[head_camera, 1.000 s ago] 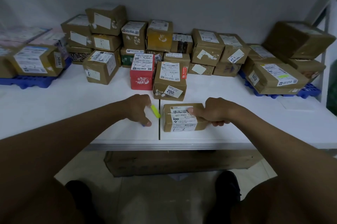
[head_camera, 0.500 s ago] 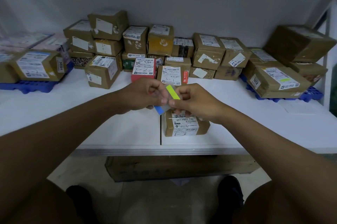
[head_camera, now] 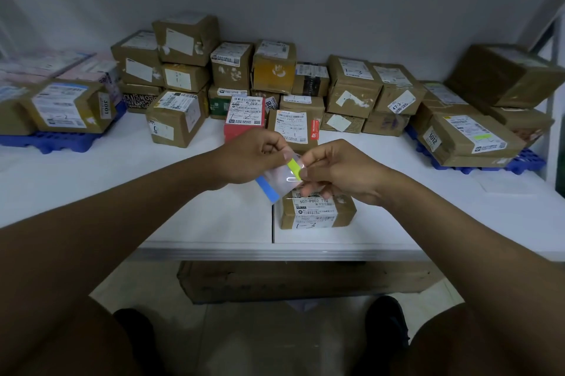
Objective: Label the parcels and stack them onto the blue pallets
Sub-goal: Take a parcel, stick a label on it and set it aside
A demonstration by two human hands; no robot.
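Observation:
A small brown parcel [head_camera: 318,212] with a white shipping label marked "1-3" lies near the front edge of the white table [head_camera: 137,192]. Just above it, both hands meet. My left hand [head_camera: 253,161] pinches a small clear sheet of sticky tabs [head_camera: 279,180] with a blue strip at its lower end. My right hand [head_camera: 336,170] pinches the yellow-green tab [head_camera: 295,169] at the sheet's upper edge. Blue pallets stand at the far left [head_camera: 52,141] and far right [head_camera: 526,163], each bearing stacked parcels.
Several brown parcels and a red box [head_camera: 241,123] are piled along the back wall. A long flat cardboard box [head_camera: 305,280] lies on the floor under the table. My shoes [head_camera: 386,323] show below the table's edge.
Both hands rose from the table and parcel and came together above it. The left hand brought up the tab sheet; the right hand let go of the parcel and took the yellow-green tab.

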